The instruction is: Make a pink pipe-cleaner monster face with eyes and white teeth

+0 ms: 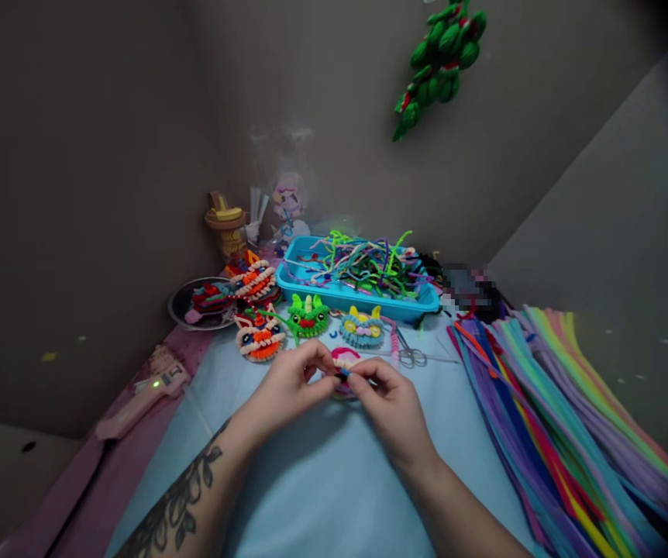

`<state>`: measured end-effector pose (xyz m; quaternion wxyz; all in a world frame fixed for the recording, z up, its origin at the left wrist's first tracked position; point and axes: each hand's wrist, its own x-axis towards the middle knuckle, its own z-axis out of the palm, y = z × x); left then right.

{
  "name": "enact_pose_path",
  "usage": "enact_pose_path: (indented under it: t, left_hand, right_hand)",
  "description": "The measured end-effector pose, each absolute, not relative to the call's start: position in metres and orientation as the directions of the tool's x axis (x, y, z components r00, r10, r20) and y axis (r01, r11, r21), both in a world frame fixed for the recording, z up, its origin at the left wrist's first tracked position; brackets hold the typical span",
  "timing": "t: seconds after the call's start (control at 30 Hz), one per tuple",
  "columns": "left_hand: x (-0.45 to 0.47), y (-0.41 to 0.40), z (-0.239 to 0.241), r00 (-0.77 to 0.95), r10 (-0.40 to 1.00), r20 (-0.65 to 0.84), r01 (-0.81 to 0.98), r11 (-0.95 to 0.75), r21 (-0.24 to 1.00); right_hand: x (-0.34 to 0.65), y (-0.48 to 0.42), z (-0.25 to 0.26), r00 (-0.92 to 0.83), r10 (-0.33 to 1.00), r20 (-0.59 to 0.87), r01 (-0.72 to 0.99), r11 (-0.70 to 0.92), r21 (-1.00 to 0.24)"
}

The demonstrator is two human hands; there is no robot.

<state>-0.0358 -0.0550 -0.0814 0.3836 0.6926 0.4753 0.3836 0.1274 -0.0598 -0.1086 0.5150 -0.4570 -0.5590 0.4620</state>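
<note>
My left hand (pixel 287 385) and my right hand (pixel 389 403) meet over a pale blue table cover (pixel 322 480). Both pinch a small pink and white pipe-cleaner figure (pixel 344 363) between their fingertips, with a dark bit at its middle. The figure is partly hidden by my fingers. Just beyond it lie three finished figures: an orange and white one (pixel 259 335), a green one (pixel 307 315) and a blue and yellow one (pixel 363 327).
A blue tray (pixel 334 294) of tangled pipe cleaners stands at the back. Small scissors (pixel 408 353) lie right of the figures. Rows of coloured pipe cleaners (pixel 560 418) fill the right side. A pink glue gun (pixel 142 395) lies left. A bowl (pixel 186 314) holds more figures. A green ornament (pixel 442 58) hangs on the wall.
</note>
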Motion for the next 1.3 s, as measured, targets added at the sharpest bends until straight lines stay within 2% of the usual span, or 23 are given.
enact_pose_path:
  t: [0.2, 0.4, 0.6, 0.73, 0.9, 1.13, 1.3]
  left_hand:
    - [-0.035, -0.055, -0.086, 0.262, 0.948, 0.18, 0.415, -0.279, 0.866]
    - [-0.035, -0.055, -0.082, 0.276, 0.938, 0.21, 0.463, -0.321, 0.826]
    - [-0.032, -0.053, -0.079, 0.251, 0.965, 0.075, 0.325, -0.157, 0.933]
    - [-0.032, -0.051, -0.079, 0.274, 0.962, -0.002, 0.23, -0.064, 0.971]
    - [-0.031, -0.049, -0.086, 0.311, 0.947, -0.074, 0.056, 0.06, 0.997]
    - [-0.024, -0.055, -0.085, 0.319, 0.923, -0.215, -0.116, 0.263, 0.958]
    - [-0.022, -0.058, -0.085, 0.325, 0.905, -0.275, -0.158, 0.339, 0.928]
  right_hand:
    - [0.127, -0.061, -0.112, -0.112, 0.977, 0.18, 0.155, 0.196, -0.968]
    - [0.129, -0.059, -0.114, -0.138, 0.953, 0.268, 0.276, 0.298, -0.914]
    - [0.13, -0.059, -0.115, -0.224, 0.889, 0.398, 0.352, 0.455, -0.818]
    - [0.129, -0.06, -0.115, -0.234, 0.882, 0.409, 0.333, 0.468, -0.818]
    - [0.129, -0.06, -0.114, -0.201, 0.914, 0.351, 0.26, 0.396, -0.881]
    - [0.129, -0.062, -0.107, -0.186, 0.937, 0.297, 0.114, 0.321, -0.94]
    - [0.128, -0.062, -0.105, -0.188, 0.943, 0.275, 0.075, 0.293, -0.953]
